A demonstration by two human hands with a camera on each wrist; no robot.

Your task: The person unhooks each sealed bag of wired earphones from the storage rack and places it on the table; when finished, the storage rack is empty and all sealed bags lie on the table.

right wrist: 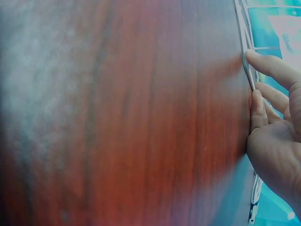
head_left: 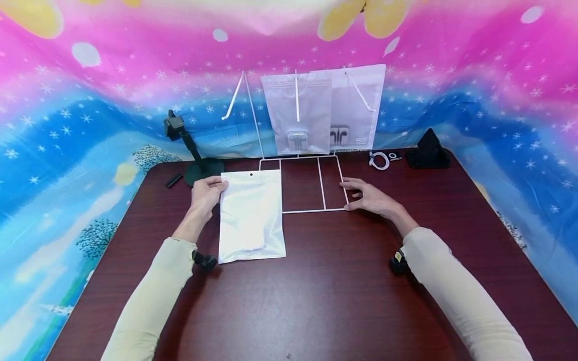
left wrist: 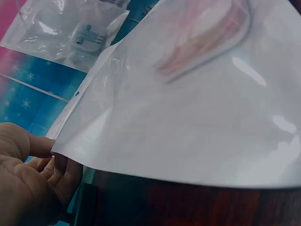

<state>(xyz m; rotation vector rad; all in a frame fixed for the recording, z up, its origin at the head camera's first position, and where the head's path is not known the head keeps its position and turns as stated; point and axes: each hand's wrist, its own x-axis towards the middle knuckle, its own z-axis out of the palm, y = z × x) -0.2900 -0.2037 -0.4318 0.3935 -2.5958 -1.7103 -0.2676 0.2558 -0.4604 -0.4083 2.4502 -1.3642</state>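
Observation:
A white plastic pouch [head_left: 250,215] with a hang hole near its top edge is pinched at its upper left corner by my left hand [head_left: 209,193]. In the left wrist view, a blurred, rounded pinkish item [left wrist: 207,37] shows through the pouch [left wrist: 188,127]. My right hand [head_left: 372,198] holds the front right corner of a white wire display rack [head_left: 311,211], thumb and fingers at its base wire [right wrist: 244,52]. Two clear-fronted bags of earphones, a nearer one [head_left: 297,113] and a farther one [head_left: 356,110], hang from its hooks. The left hook [head_left: 233,98] carries nothing.
Behind the left hand stands a black stand [head_left: 191,145], with a small black item [head_left: 173,180] beside it. A coiled white cable [head_left: 379,160] and a black triangular holder [head_left: 427,150] sit at the back right. Patterned cloth [head_left: 90,125] surrounds the dark wooden table [head_left: 298,301].

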